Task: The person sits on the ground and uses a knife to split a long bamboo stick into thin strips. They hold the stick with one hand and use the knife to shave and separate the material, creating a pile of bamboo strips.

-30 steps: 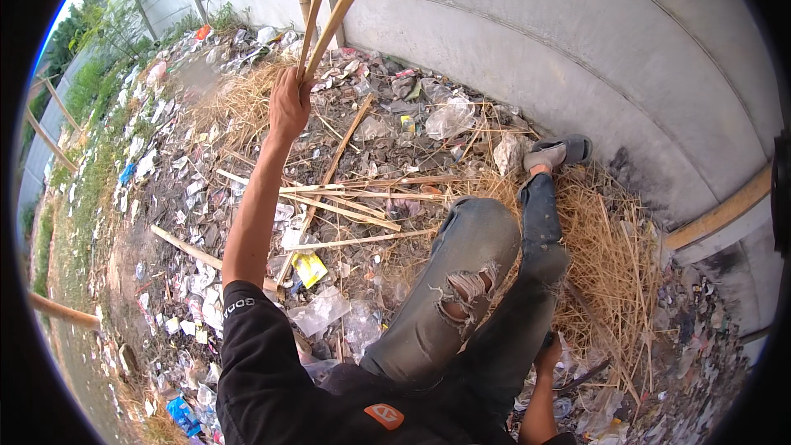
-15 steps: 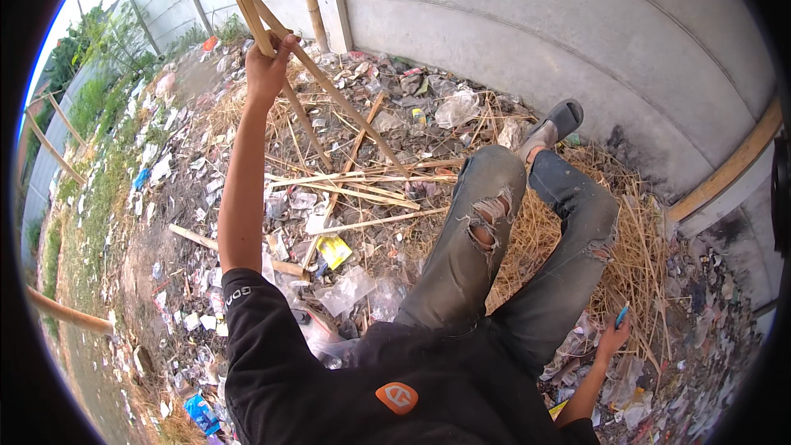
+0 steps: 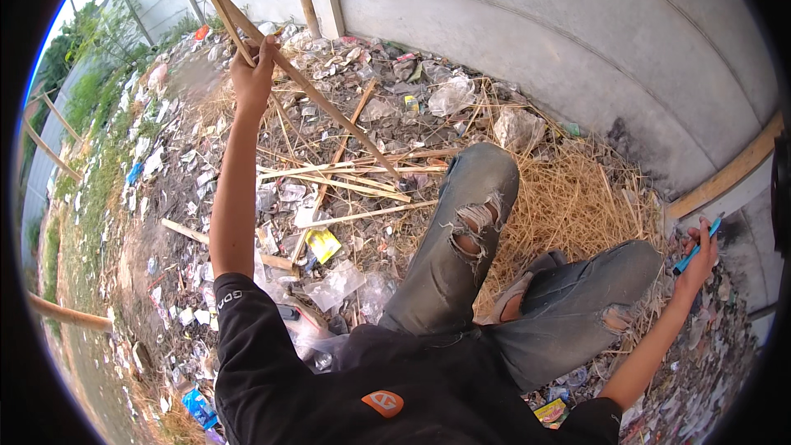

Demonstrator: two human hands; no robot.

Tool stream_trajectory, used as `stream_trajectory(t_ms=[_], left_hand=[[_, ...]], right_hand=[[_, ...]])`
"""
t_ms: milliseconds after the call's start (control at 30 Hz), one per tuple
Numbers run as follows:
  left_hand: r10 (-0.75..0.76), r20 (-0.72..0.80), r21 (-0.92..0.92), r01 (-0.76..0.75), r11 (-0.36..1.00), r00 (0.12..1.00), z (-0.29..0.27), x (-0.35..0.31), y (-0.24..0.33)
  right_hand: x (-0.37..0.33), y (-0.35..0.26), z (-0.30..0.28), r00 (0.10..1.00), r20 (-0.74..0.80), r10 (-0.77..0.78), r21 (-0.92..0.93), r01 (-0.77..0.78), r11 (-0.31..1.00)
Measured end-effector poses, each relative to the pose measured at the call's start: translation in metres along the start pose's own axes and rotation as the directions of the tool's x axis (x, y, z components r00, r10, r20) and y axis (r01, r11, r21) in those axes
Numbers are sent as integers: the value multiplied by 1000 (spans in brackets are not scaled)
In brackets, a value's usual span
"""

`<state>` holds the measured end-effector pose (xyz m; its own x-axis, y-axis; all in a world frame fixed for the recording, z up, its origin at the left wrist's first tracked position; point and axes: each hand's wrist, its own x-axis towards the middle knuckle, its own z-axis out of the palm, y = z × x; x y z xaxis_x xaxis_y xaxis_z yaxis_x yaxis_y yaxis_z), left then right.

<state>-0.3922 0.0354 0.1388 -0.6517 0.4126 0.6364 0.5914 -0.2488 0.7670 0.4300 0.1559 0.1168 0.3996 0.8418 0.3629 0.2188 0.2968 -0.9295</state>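
My left hand [image 3: 251,78], arm stretched out ahead, is closed around bamboo poles. A long bamboo pole [image 3: 334,113] slants from the upper left down to a heap of split sticks [image 3: 354,177]. Beside it a thinner bamboo piece [image 3: 225,16] passes through the same grip. Out at the far right, my right hand [image 3: 699,262] is closed on a slim blue pen-like tool [image 3: 682,265]; its exact kind is unclear. That hand is beyond my bent leg [image 3: 577,305], near the wall.
A concrete panel wall [image 3: 527,25] runs along the far side and right. Dry straw [image 3: 568,206] lies by my legs. Litter and plastic bags [image 3: 338,284] cover the ground. A wooden beam [image 3: 729,169] leans at right; another bamboo pole [image 3: 70,311] stands out at left.
My right hand has risen outward to the right with the blue tool. My right foot has drawn back, and that knee has dropped outward. The held poles have shifted slightly left.
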Motion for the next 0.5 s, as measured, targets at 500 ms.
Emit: stream_trajectory(t_ms=[500], left_hand=[[42, 634, -390, 272, 879, 772, 168, -10, 72]], right_hand=[[-46, -43, 254, 542, 838, -63, -52, 194, 980]])
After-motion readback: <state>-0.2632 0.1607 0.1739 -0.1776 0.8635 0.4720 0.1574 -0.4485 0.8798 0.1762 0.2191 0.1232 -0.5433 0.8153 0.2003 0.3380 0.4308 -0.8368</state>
